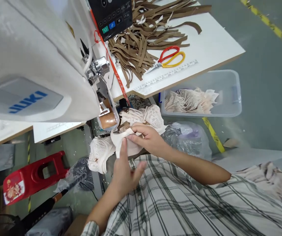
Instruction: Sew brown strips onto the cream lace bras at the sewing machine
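Observation:
A cream lace garment (141,121) lies bunched at the arm of a white sewing machine (32,65), under its presser area (108,119). My right hand (147,137) pinches the fabric's edge with a brown strip against the machine's arm. My left hand (124,172) sits just below, its index finger pressed up onto the same fabric, the other fingers loose. More cream fabric (98,154) hangs down to the left.
A heap of brown strips (143,36) and red-and-yellow scissors (169,59) lie on the white table (217,42). A clear bin (229,95) holds cream pieces on the floor. A red stool (34,175) lies at lower left, and a plastic bag (187,137) sits beside my lap.

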The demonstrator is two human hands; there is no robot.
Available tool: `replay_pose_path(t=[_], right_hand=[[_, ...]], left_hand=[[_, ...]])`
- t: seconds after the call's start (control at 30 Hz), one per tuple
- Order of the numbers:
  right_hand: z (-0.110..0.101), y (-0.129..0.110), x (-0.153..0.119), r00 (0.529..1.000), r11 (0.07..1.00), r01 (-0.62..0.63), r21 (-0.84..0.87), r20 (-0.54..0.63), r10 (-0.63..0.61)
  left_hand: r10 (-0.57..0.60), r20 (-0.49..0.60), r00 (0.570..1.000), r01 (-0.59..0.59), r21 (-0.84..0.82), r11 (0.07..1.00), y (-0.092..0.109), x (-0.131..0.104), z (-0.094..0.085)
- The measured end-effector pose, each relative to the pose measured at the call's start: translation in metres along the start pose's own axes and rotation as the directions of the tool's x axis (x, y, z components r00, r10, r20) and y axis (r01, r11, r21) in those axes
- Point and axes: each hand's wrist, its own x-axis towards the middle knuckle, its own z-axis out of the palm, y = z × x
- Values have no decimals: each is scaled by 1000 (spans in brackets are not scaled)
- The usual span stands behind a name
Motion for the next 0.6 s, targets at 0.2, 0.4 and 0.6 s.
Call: replay_pose_path(t=[0.2,0.4,0.6], right_hand=[[-14,-9,-2,983,980,85,-178,173,-54],[-14,-17,-1,892,836,359,-414,415,-178],[-13,-8,-2,835,576,549,-606,433,-340]], left_hand=[[150,-278,949,-144,42,989,-8,10,-40],[431,-35,902,-419,175,891,-26,39,-61],[641,-209,739,-504,461,731,-50,26,-53]])
